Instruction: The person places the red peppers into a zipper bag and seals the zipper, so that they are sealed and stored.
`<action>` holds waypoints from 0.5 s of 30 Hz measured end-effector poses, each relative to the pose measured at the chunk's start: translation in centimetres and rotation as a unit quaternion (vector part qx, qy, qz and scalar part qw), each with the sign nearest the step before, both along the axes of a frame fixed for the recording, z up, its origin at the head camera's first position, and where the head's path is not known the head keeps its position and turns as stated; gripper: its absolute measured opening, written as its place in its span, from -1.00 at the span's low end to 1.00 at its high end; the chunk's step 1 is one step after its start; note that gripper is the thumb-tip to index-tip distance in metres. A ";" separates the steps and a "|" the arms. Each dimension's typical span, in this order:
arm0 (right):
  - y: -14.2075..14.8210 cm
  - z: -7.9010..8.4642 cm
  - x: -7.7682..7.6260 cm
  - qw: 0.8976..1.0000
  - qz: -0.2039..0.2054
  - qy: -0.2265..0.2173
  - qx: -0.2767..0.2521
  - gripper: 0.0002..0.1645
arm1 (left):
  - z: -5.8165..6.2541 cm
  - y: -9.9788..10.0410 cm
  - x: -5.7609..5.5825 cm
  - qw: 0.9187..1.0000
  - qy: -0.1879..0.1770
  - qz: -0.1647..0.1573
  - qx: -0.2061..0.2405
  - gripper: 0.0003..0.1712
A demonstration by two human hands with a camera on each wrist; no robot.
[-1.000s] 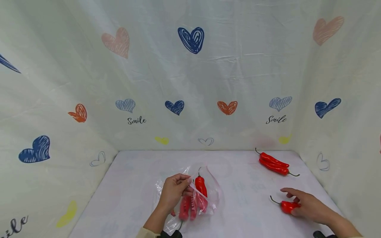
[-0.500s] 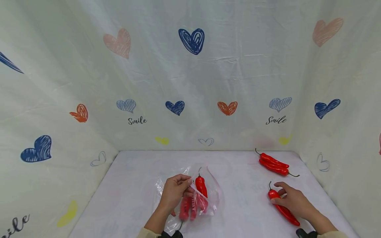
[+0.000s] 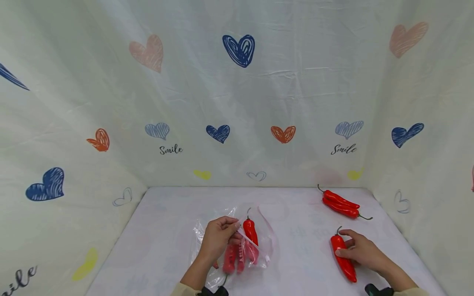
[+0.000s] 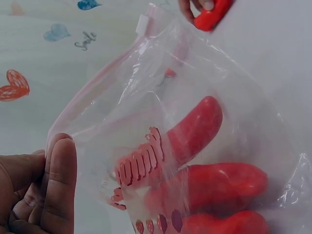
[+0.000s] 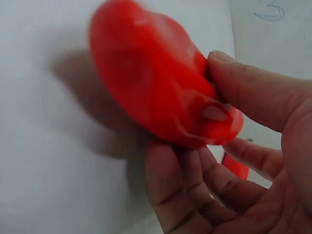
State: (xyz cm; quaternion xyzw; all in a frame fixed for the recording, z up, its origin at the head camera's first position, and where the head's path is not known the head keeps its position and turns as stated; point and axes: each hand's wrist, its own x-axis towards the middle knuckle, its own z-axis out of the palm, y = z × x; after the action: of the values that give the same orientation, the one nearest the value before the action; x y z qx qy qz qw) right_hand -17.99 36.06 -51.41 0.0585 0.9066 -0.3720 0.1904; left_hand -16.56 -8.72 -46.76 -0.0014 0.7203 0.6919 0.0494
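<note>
My left hand pinches the pink-edged mouth of a clear zip bag, whose opening is held apart. Several red chili peppers lie inside the bag, one with its green stem pointing to the far side. The bag has a white slider on its pink zip strip. On the right, my right hand holds another red chili pepper between thumb and fingers, stem pointing away from me. In the right wrist view this held pepper casts a shadow on the white surface beside it.
Two red chili peppers lie side by side at the back right of the white table. A pale curtain printed with hearts and the word Smile stands behind the table and along both sides.
My right hand has moved left with the chili pepper and turned it, so its stem now points away instead of leftward. The left hand and the bag have stayed in place.
</note>
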 end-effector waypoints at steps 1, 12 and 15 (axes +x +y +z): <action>-0.2 -0.1 0.0 1.000 -0.003 0.001 -0.002 0.08 | 0.0 0.0 0.0 1.000 0.002 -0.001 -0.001 -0.66; -2.5 -0.2 -0.4 0.999 -0.031 0.039 -0.005 0.04 | -0.1 -0.2 0.1 1.000 0.008 -0.005 0.014 -0.65; -3.1 -0.2 -0.6 0.998 -0.046 0.050 -0.015 0.07 | -0.1 -0.2 0.1 1.000 0.008 -0.005 0.012 -0.64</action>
State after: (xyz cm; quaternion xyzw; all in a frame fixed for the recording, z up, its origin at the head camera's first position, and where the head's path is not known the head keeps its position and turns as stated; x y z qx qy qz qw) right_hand -18.55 32.98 -51.57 0.0786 0.9054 -0.3967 0.1289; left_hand -16.49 -8.90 -46.83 0.0080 0.7123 0.7002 0.0475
